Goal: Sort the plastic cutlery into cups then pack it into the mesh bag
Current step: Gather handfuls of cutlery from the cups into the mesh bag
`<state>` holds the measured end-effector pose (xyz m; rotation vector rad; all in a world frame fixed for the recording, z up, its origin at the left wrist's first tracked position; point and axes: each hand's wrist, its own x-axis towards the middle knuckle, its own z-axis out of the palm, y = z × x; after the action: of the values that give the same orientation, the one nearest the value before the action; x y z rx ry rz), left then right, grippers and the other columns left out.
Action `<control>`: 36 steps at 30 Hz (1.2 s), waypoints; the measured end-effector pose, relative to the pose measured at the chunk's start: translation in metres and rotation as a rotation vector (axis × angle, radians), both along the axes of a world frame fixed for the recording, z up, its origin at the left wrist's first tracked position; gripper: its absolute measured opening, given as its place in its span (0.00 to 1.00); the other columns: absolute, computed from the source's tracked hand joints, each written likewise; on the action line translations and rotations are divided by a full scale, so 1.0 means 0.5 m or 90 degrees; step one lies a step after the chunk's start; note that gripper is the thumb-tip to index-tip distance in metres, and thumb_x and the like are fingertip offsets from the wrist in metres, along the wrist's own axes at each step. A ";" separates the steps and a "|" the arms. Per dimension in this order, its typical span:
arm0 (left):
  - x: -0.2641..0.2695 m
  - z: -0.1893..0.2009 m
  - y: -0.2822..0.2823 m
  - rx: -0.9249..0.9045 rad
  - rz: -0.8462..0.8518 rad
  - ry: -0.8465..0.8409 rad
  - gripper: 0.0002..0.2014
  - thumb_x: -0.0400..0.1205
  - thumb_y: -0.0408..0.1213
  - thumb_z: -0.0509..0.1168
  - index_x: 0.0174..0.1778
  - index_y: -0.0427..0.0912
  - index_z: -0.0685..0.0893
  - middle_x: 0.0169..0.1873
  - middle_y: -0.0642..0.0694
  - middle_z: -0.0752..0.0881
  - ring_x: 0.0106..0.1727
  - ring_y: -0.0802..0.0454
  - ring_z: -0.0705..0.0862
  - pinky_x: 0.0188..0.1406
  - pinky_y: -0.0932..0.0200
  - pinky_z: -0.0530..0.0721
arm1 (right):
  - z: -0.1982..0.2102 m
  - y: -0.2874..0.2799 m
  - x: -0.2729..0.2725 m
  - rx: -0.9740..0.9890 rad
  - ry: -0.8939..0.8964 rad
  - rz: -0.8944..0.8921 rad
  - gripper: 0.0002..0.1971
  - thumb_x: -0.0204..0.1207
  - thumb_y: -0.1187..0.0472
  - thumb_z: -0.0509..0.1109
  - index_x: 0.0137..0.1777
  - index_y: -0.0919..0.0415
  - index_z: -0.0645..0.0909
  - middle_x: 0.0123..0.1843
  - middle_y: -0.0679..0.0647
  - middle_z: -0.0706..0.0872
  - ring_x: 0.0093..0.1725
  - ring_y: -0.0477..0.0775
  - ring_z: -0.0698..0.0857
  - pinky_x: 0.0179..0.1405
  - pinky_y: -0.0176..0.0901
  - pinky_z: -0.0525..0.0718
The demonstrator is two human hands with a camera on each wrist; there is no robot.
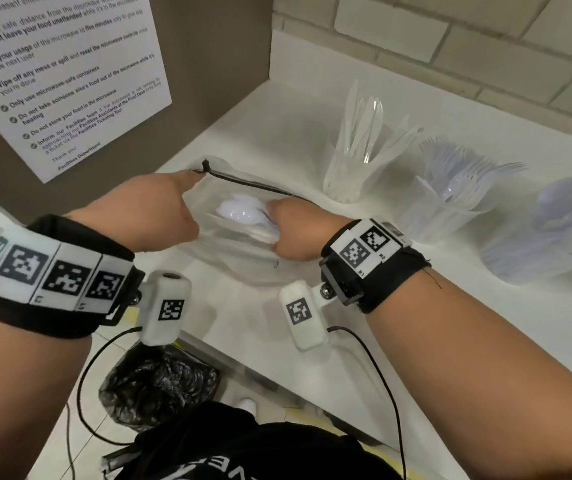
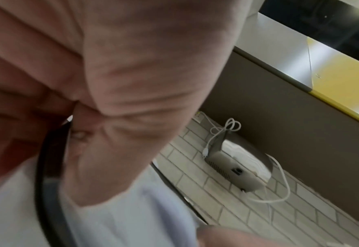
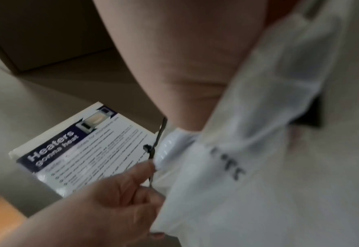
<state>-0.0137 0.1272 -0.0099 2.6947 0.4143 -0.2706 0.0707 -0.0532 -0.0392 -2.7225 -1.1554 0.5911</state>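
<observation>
Head view: left hand (image 1: 170, 209) is pinching the mesh bag (image 1: 239, 258) rim open on the desk (image 1: 277, 327); right hand (image 1: 291, 233), inside, is gripping spoons (image 1: 239, 211). Wrist views: blurry; if the rim is slipping, bag's collapsing & spoons are snagging, probably.

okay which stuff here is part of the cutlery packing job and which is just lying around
Job: mesh bag, spoons held by right hand, left hand holding the bag open, cups of knives, forks, spoons.
Lying about: microwave notice, black bin bag, white cable.
</observation>
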 end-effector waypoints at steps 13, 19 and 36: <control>0.006 -0.030 -0.016 -0.049 -0.007 -0.049 0.46 0.70 0.37 0.73 0.82 0.55 0.56 0.33 0.53 0.86 0.37 0.61 0.81 0.28 0.65 0.71 | 0.031 -0.020 0.011 0.109 0.088 0.071 0.13 0.72 0.64 0.73 0.55 0.64 0.80 0.39 0.47 0.78 0.41 0.51 0.76 0.29 0.34 0.68; -0.002 -0.031 -0.014 -0.058 -0.016 -0.019 0.47 0.71 0.41 0.73 0.83 0.57 0.54 0.33 0.54 0.88 0.37 0.63 0.82 0.29 0.68 0.71 | 0.021 -0.039 0.029 0.459 0.151 -0.139 0.19 0.69 0.69 0.77 0.60 0.66 0.79 0.47 0.48 0.85 0.50 0.51 0.85 0.56 0.44 0.84; 0.022 -0.014 0.010 -0.101 0.284 -0.011 0.16 0.79 0.37 0.54 0.60 0.32 0.70 0.37 0.35 0.89 0.27 0.43 0.90 0.46 0.44 0.88 | 0.105 -0.051 0.050 1.189 0.592 -0.386 0.06 0.82 0.74 0.61 0.46 0.65 0.76 0.40 0.61 0.82 0.46 0.60 0.83 0.67 0.62 0.75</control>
<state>-0.0028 0.1324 -0.0170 2.3692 0.9274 -0.1425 0.0956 -0.0788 0.0134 -0.8089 -0.1665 0.2599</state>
